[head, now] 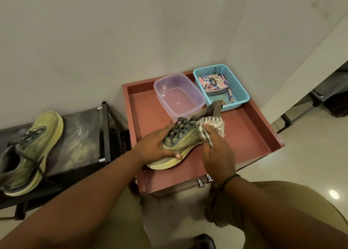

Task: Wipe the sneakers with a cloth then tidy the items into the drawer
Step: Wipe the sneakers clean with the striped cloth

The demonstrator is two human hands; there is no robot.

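White walls meet behind a red-brown counter (254, 135) with a raised rim. At the grip, the left hand (152, 147) clasps the front of a yellow-green sneaker (178, 145), fingers closed over its laces and sole; the right hand (216, 150) is closed on a striped cloth (211, 126) pressed against the heel end. Two sneakers in all — the second sneaker (32, 152) lies on a dark rack (79, 135) at left. The held one runs toe near-left, heel far-right. Behind it sit one clear tub (195, 94) and one blue basket (239, 90).
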